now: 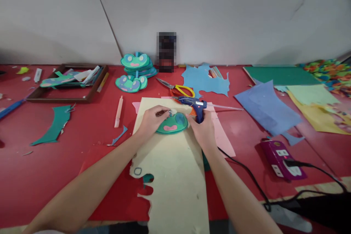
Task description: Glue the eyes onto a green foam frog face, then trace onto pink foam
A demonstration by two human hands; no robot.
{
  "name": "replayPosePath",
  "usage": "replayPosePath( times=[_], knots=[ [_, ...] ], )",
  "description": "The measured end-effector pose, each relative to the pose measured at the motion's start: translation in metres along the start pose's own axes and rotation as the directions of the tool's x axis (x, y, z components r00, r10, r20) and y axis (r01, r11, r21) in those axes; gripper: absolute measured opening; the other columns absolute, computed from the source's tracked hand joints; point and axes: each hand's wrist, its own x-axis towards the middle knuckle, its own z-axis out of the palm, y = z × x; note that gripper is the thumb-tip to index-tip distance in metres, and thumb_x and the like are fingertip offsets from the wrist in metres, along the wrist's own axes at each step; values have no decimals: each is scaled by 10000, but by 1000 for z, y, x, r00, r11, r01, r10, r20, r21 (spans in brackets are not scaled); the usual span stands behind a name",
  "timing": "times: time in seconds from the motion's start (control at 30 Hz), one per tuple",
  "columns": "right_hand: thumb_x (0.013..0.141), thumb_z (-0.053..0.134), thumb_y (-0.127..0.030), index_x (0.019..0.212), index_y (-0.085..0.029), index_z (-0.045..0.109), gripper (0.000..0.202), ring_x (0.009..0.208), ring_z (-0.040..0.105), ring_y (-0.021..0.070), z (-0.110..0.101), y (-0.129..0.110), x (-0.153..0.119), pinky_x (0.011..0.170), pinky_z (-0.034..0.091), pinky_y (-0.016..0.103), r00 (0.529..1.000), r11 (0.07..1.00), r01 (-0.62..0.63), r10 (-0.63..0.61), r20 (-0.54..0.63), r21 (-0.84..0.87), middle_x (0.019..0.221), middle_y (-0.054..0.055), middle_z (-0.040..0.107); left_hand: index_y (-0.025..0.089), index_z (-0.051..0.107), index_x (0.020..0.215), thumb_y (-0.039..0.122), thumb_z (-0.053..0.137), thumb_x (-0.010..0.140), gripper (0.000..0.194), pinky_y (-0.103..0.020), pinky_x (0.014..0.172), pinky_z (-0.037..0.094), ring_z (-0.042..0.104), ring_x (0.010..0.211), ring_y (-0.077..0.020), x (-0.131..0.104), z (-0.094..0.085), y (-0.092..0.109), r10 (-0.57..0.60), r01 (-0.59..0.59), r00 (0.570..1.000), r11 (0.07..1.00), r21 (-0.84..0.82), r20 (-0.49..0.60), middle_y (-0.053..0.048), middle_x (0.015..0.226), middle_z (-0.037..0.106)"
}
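Note:
A green felt frog face (pixel 172 128) with a pink mouth and a blue eye patch lies on a cream sheet (pixel 175 175) in front of me. My left hand (pixel 152 120) is closed in a pinch at the frog's upper left eye, where a small pale piece (pixel 173 111) shows by the fingertips. In my right hand (pixel 202 128) is the handle of a blue glue gun (pixel 192 103), its nozzle pointing left above the frog. The right thumb reaches the frog's right edge. Yellow-handled scissors (pixel 184 90) lie just behind the glue gun.
Finished-looking frog faces (pixel 135 61) are stacked at the back, beside a blurred dark upright object (pixel 166 52). A brown frame (pixel 61 97) stands left, a pink marker (pixel 119 111) nearer. Blue felt (pixel 270 108) and a purple power strip (pixel 281 161) with black cord lie right.

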Motion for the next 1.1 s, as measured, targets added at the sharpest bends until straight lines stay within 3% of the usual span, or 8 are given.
replayPosePath(
  times=[0.13,0.3,0.4,0.5,0.67,0.87,1.1],
  knots=[
    [557,544,-654,1028,-159,459,689,721,465,54,-1,-3,-1,645,353,152,1000,1000,-7,8,-20,22,874,25,526,158,549,941,371,553,740,293,-122,539,444,577,694,-86,5,-4,-10,-109,108,994,974,-198,5,-29,821,597],
    [539,563,-654,1033,-175,455,697,759,483,53,0,-4,-1,659,372,147,1000,999,-9,10,-18,34,914,8,525,175,604,834,372,542,759,220,-101,525,418,546,714,-42,1,-5,-6,-15,12,999,997,-78,-41,0,969,556],
    [557,564,-638,1057,-185,452,684,789,488,49,0,-5,-1,686,379,145,1000,998,11,-10,-10,57,956,9,519,193,631,777,334,529,776,174,-146,735,464,519,921,-60,-3,-5,-3,111,-107,993,989,106,-32,20,1065,508],
    [551,574,-632,1082,-211,443,691,835,496,54,0,-7,-2,696,378,139,1000,998,29,-28,-4,59,1000,0,512,198,624,759,289,551,765,117,-233,931,415,472,1031,-81,-4,-6,-7,168,-150,985,951,270,-46,28,1093,487],
    [524,557,-672,1074,-208,438,729,826,498,90,-1,-4,-4,644,346,157,999,993,19,-24,-41,-115,968,9,525,191,609,754,265,574,744,82,-258,925,429,468,1040,-97,-2,-8,-15,149,-107,982,944,312,-114,35,1134,459],
    [657,468,-577,1044,-213,396,536,744,484,108,-1,1,-3,575,280,153,1000,953,-9,-1,-31,-303,869,2,538,189,605,741,231,552,756,70,-305,998,380,464,1042,-105,-3,-7,-8,71,-8,981,945,327,-182,41,1103,481],
    [701,444,-490,1084,-205,358,485,711,463,106,0,3,-7,561,211,142,993,884,112,-121,9,-453,863,18,536,177,588,730,211,514,768,90,-303,979,394,472,1025,-101,-1,-8,-12,82,-10,977,941,338,-199,37,1088,491]
  ],
)
